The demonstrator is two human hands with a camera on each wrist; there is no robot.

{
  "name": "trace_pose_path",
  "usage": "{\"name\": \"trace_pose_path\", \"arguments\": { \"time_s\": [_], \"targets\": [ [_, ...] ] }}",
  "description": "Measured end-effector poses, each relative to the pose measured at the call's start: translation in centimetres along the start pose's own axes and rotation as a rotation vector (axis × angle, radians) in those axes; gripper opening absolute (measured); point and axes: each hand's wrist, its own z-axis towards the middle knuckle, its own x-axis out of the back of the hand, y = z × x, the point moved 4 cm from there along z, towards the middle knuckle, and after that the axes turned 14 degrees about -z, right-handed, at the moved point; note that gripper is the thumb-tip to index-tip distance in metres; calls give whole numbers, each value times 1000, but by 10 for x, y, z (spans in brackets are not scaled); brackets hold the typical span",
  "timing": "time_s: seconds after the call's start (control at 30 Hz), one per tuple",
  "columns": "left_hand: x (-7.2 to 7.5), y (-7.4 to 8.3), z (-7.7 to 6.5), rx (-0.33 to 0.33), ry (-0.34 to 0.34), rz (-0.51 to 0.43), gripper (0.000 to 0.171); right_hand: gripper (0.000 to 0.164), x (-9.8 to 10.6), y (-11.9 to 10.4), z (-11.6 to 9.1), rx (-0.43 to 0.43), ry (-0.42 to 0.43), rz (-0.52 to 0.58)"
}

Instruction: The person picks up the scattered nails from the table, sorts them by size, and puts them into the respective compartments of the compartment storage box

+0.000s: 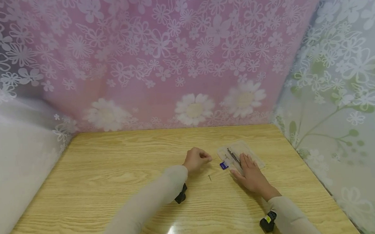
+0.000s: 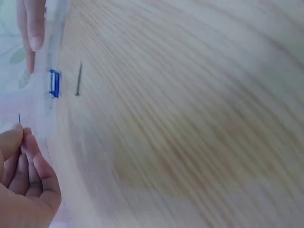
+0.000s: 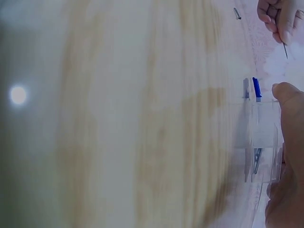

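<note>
My left hand (image 1: 196, 160) pinches a thin nail (image 2: 19, 117) between thumb and fingertips, its point sticking out past them. To the right, a clear plastic case (image 1: 223, 152) lies on the table. My right hand (image 1: 250, 175) rests on the case with fingers extended, hiding part of it. Several dark nails (image 1: 234, 156) lie inside one compartment. A blue latch (image 1: 224, 165) sits on the case's edge nearest my left hand. One loose nail (image 1: 209, 177) lies on the wood between my hands, also visible in the left wrist view.
The wood-grain table (image 1: 114, 162) ends at a pink floral curtain (image 1: 160, 79) behind. Pale floral sheeting (image 1: 341, 124) hangs along the right side. Black wrist cameras are strapped under both sleeves, close over the tabletop.
</note>
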Motion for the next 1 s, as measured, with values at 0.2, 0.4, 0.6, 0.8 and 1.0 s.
{"name": "trace_pose_path", "arguments": {
  "time_s": [0.2, 0.4, 0.6, 0.8, 1.0],
  "targets": [
    [-13, 6, 4, -39, 86, -34, 9, 85, 1, 0, 0, -2, 2, -10],
    [-25, 10, 6, -15, 128, -62, 9, 86, 0, 0, 1, -2, -4, -5],
    [-34, 17, 12, -24, 181, -40, 9, 86, -2, 1, 1, -4, 0, -9],
    [-40, 22, 13, -4, 217, -43, 8, 86, -1, 0, 1, -2, 1, -2],
    [-47, 18, 19, 15, 256, -61, 7, 86, -2, 0, 1, 0, 0, -8]
  ]
}}
